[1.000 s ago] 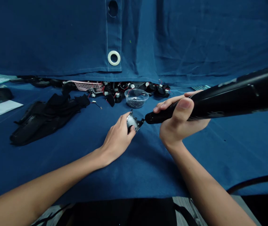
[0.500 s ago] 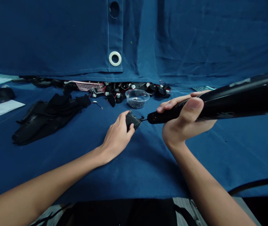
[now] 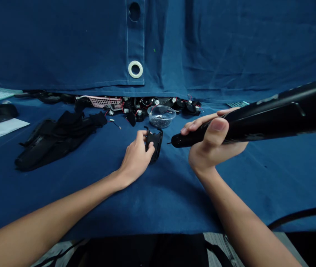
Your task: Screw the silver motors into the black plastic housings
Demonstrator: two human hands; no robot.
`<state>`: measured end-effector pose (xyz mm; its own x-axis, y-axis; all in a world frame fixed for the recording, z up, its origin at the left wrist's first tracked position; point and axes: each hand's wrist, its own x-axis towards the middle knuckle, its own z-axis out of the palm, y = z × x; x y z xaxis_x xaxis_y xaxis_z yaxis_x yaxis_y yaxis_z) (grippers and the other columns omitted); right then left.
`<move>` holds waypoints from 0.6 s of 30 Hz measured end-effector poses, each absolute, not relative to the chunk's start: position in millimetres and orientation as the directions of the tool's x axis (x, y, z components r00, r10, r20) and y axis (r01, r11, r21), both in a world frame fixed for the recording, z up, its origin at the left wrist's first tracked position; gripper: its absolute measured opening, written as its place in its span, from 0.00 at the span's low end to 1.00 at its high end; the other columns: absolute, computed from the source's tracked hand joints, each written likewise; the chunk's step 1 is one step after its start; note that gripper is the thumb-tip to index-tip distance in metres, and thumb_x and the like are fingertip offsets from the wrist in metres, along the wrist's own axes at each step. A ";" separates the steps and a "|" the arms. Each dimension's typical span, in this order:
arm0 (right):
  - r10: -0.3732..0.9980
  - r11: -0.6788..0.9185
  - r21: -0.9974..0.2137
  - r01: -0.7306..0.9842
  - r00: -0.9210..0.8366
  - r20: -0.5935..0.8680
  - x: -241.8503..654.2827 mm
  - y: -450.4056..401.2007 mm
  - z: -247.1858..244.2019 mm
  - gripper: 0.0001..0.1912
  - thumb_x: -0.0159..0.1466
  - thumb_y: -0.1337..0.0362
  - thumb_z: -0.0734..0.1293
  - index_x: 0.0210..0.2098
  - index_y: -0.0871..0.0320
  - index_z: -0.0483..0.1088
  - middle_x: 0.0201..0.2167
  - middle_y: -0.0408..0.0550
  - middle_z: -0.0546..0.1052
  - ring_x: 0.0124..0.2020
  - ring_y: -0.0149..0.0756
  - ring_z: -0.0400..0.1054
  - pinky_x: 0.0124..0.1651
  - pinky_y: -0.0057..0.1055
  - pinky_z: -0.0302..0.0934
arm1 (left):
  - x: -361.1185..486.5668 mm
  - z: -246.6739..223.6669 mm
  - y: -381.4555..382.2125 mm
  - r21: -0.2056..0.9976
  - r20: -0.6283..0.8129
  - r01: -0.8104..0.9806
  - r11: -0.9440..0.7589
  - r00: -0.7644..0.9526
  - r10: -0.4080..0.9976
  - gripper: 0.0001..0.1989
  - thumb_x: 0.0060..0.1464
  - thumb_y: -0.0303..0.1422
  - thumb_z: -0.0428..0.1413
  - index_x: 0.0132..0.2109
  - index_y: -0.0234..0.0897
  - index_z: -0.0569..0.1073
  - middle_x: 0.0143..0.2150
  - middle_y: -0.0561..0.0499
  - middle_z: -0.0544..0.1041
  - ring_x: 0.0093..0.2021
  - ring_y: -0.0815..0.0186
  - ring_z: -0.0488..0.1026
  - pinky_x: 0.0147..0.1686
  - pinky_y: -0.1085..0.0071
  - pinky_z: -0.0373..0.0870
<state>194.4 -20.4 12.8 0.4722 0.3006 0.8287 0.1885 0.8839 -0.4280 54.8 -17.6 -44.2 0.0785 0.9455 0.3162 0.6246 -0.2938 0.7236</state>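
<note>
My left hand grips a small black plastic part between thumb and fingers, just above the blue cloth. Two thin prongs stick up from the part's far edge. In my right hand is a long black electric screwdriver, held nearly level and pointing left. Its thin bit ends a short way right of the plastic part, not touching it. Beyond the hands stands a clear round plastic tub with many tiny dark pieces, probably screws, in its bottom.
Small motors with red wires and black parts lie heaped at the back beside a pink basket. Black pouch-like items and a white sheet lie on the left. A blue curtain hangs behind; a black cable runs at the right.
The plastic part has been turned in my left hand, its prongs now pointing away. The screwdriver has shifted slightly left, and its bit no longer meets the part.
</note>
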 end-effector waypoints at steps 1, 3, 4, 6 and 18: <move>0.296 0.885 -0.424 0.193 0.470 0.831 194.3 -20.4 12.9 0.13 0.63 0.51 0.64 0.36 0.53 0.61 0.18 0.36 0.68 0.16 0.29 0.66 0.24 0.33 0.65 | 54.3 -44.5 -15.3 0.750 0.292 0.604 -0.271 0.066 0.954 0.13 0.59 0.32 0.49 0.51 0.38 0.62 0.47 0.44 0.76 0.43 0.58 0.76 0.41 0.62 0.71; 0.289 0.886 -0.418 0.199 0.467 0.836 193.7 -20.1 12.9 0.13 0.63 0.51 0.64 0.36 0.53 0.62 0.18 0.35 0.68 0.16 0.29 0.65 0.25 0.33 0.66 | 53.2 -45.6 -10.1 0.790 0.250 0.569 -0.229 0.042 0.967 0.11 0.59 0.32 0.48 0.49 0.39 0.63 0.47 0.44 0.76 0.42 0.60 0.76 0.39 0.64 0.71; 0.287 0.889 -0.415 0.196 0.467 0.836 193.5 -19.9 12.7 0.13 0.62 0.52 0.65 0.36 0.53 0.62 0.18 0.35 0.68 0.16 0.29 0.65 0.25 0.33 0.66 | 52.5 -46.4 -7.5 0.805 0.237 0.554 -0.215 0.032 0.971 0.10 0.59 0.31 0.48 0.48 0.39 0.63 0.46 0.45 0.77 0.42 0.60 0.76 0.39 0.64 0.71; 0.287 0.894 -0.410 0.182 0.472 0.833 193.1 -19.5 12.2 0.13 0.62 0.52 0.65 0.36 0.53 0.62 0.18 0.36 0.68 0.15 0.29 0.65 0.25 0.33 0.65 | 51.0 -48.6 -2.5 0.825 0.222 0.530 -0.197 0.017 0.975 0.09 0.58 0.31 0.49 0.47 0.39 0.64 0.45 0.46 0.77 0.43 0.60 0.75 0.41 0.65 0.70; 0.280 0.911 -0.388 0.142 0.477 0.833 191.8 -18.7 10.9 0.13 0.62 0.54 0.66 0.36 0.55 0.62 0.18 0.35 0.69 0.15 0.30 0.64 0.25 0.34 0.64 | 47.5 -58.8 10.3 0.879 0.159 0.460 -0.125 -0.034 0.987 0.13 0.56 0.40 0.54 0.44 0.37 0.67 0.43 0.46 0.77 0.43 0.60 0.74 0.42 0.64 0.69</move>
<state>191.8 -18.7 10.9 0.4775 0.2801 0.8328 0.1424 0.9106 -0.3879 47.5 10.3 -58.8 -0.0345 0.9867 0.1586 0.4595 -0.1253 0.8793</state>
